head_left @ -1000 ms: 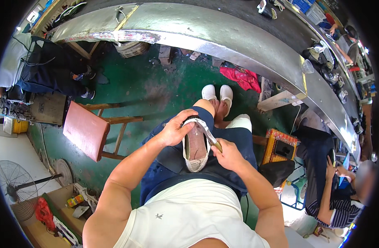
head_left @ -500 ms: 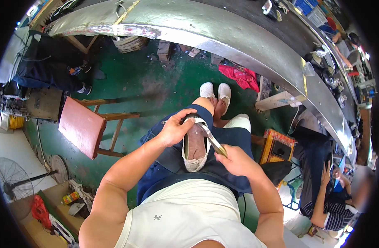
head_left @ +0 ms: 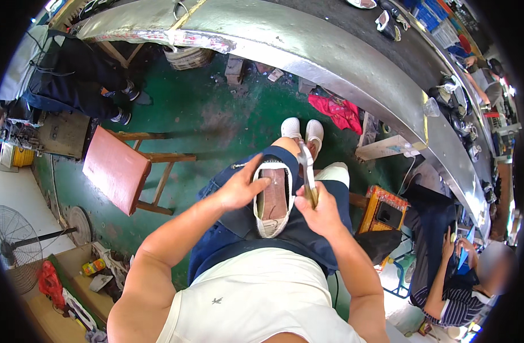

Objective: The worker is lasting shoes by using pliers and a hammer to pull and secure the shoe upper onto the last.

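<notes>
A shoe upper (head_left: 266,228), whitish, lies sole side up on my lap with a brown insole board (head_left: 274,194) showing inside its turned-in rim. Beside the shoe's left edge is my left hand (head_left: 241,186), open, with thumb and index finger apart and the thumb tip over the rim. My right hand (head_left: 320,208) is closed round the handles of metal pliers (head_left: 307,166), just right of the shoe. The pliers' head points away from me and stands apart from the shoe.
A long metal-edged bench (head_left: 308,57) curves across ahead, with shoes (head_left: 388,26) on it. To the left stand a pink-topped stool (head_left: 116,171) and a fan (head_left: 13,246). An orange-yellow stool (head_left: 382,211) is at right, near a seated person (head_left: 462,291). Another person's legs (head_left: 73,86) show at far left.
The pliers have come off the shoe's rim and swung upright to its right. My left hand has loosened from the shoe's far end and shifted nearer to me.
</notes>
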{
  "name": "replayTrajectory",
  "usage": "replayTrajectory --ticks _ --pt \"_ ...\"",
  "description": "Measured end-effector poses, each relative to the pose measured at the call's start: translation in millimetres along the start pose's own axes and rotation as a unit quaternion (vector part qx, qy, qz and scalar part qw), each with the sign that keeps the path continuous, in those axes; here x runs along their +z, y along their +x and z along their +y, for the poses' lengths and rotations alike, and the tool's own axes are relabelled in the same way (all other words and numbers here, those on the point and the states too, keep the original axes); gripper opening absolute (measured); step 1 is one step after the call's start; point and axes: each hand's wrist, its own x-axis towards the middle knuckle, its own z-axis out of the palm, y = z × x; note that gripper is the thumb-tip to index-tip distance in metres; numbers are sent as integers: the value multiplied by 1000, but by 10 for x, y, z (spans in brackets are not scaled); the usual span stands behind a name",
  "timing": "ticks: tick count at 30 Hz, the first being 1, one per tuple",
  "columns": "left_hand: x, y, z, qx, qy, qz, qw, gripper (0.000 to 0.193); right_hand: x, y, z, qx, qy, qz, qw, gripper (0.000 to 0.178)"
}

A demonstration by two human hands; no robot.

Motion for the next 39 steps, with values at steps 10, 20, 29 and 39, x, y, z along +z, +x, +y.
replayTrajectory --ticks 10,20,29,39 --pt "537 -414 30 58 245 19 968 72 286 -400 709 69 187 13 980 21" --pt "624 1 -26 -92 58 -263 959 101 -39 -762 742 119 37 78 989 42" --pt "1049 -5 -536 -97 202 -188 956 107 -580 -1162 927 194 -55 74 977 41" --pt "1044 -76 -538 -137 172 -199 955 118 -529 -1239 694 -121 -401 6 908 46"
